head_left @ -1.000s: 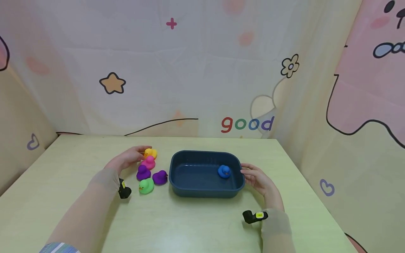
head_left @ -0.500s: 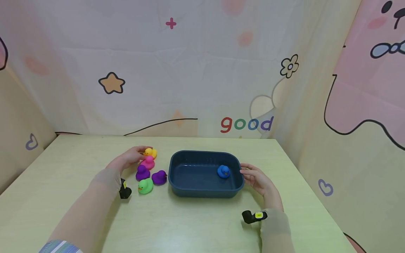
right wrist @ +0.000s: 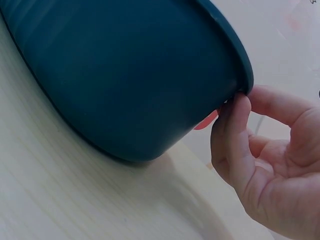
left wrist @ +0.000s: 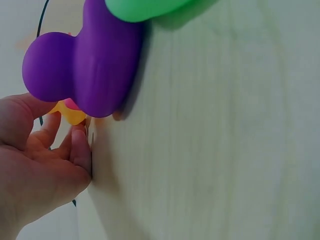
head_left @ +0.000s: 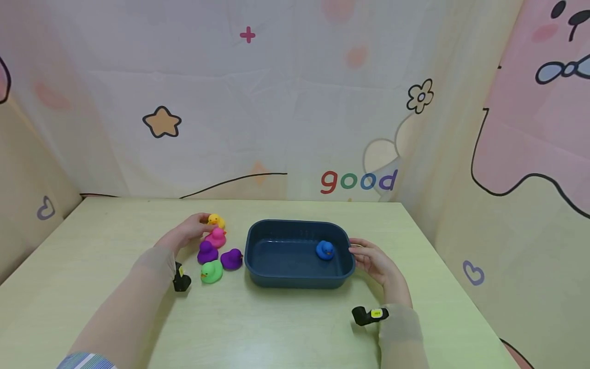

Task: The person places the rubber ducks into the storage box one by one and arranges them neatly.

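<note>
My left hand (head_left: 188,230) pinches the yellow duck (head_left: 216,221) at the back of a cluster of ducks; in the left wrist view, the hand (left wrist: 45,150) partly surrounds the yellow duck (left wrist: 74,116), half hidden behind a purple duck (left wrist: 105,65). Close in front of the yellow one is a pink duck (head_left: 216,237). At the right end of the dark blue tub (head_left: 295,282), my right hand (head_left: 379,264) grips the rim. Seen from the right wrist, that hand (right wrist: 270,155) has thumb and fingers at the tub's (right wrist: 125,75) edge. A blue duck (head_left: 325,250) sits inside the tub, toward its right.
Two purple ducks (head_left: 208,252) (head_left: 232,259) and a green duck (head_left: 211,271) stand on the table (head_left: 276,328), left of the tub. A printed curtain (head_left: 276,113) hangs behind the table and along both sides.
The yellow duck has shifted slightly left and up, tilting, with my left fingers at it. My right hand has stayed at the tub's rim.
</note>
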`<action>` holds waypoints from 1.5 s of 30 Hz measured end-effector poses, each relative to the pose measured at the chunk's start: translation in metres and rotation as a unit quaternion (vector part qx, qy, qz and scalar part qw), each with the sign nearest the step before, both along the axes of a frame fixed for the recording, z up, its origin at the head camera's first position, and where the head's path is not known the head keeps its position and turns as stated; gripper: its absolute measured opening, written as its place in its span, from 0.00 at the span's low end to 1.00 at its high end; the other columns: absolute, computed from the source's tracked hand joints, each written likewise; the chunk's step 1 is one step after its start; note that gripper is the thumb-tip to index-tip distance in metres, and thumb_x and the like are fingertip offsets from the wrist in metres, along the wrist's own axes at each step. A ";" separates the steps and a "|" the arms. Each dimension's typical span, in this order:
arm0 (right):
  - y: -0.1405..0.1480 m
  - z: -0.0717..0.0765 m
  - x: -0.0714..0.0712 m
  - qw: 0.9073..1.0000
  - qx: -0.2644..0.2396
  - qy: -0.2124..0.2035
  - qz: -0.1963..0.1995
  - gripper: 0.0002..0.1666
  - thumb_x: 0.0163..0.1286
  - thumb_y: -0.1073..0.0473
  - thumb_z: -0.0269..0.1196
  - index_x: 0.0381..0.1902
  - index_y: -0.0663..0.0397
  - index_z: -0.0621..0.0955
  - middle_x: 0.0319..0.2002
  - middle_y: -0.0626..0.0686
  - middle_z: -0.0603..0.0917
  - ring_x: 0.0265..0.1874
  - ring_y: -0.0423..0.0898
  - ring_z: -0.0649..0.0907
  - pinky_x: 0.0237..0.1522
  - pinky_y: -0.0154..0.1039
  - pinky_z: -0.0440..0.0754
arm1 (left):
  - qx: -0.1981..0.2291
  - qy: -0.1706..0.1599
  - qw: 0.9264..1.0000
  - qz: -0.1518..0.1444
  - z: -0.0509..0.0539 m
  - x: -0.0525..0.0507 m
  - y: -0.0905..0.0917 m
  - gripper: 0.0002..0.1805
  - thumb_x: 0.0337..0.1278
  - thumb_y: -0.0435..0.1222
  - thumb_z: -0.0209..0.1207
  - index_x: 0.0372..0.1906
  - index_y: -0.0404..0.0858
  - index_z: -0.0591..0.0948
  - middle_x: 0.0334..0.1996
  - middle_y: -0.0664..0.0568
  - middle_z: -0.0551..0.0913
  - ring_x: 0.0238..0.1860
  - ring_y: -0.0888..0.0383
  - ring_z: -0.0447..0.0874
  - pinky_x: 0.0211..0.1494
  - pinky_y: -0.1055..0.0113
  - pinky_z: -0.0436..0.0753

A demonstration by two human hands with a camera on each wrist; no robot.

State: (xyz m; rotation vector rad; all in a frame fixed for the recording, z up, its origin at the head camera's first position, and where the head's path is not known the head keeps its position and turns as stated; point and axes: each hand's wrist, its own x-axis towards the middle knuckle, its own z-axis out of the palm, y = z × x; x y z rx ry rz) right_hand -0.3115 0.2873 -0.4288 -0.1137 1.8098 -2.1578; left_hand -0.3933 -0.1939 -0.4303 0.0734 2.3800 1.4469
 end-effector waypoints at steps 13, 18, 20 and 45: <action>-0.001 0.000 0.001 1.000 0.008 -0.003 0.005 0.20 0.75 0.68 0.50 0.62 0.63 0.65 0.35 0.42 0.86 0.32 0.33 0.85 0.38 0.27 0.83 | 0.058 0.000 0.998 0.030 0.005 0.004 -0.009 0.39 0.73 0.41 0.50 0.75 0.27 0.46 0.71 0.30 0.56 0.62 0.44 0.67 0.68 0.58 0.73; -0.001 0.001 0.001 1.000 0.009 -0.001 0.003 0.18 0.75 0.68 0.50 0.61 0.62 0.66 0.35 0.42 0.86 0.31 0.33 0.85 0.38 0.27 0.83 | 0.119 0.024 0.991 0.058 0.007 0.005 -0.008 0.37 0.74 0.36 0.48 0.75 0.24 0.44 0.70 0.30 0.58 0.67 0.43 0.66 0.73 0.57 0.66; -0.001 0.001 0.001 1.000 0.010 -0.001 0.001 0.18 0.75 0.68 0.49 0.61 0.63 0.66 0.35 0.42 0.86 0.31 0.33 0.85 0.38 0.26 0.83 | 0.148 0.029 0.986 0.071 0.009 0.006 -0.007 0.36 0.74 0.34 0.46 0.74 0.23 0.43 0.69 0.30 0.59 0.68 0.42 0.65 0.73 0.57 0.65; -0.002 -0.001 0.000 1.000 0.009 -0.015 0.002 0.28 0.75 0.66 0.51 0.69 0.67 0.59 0.36 0.42 0.85 0.31 0.34 0.85 0.38 0.27 0.83 | 0.255 0.022 0.955 0.148 0.027 0.024 0.012 0.36 0.71 0.28 0.49 0.77 0.31 0.46 0.62 0.41 0.65 0.55 0.58 0.76 0.71 0.64 0.66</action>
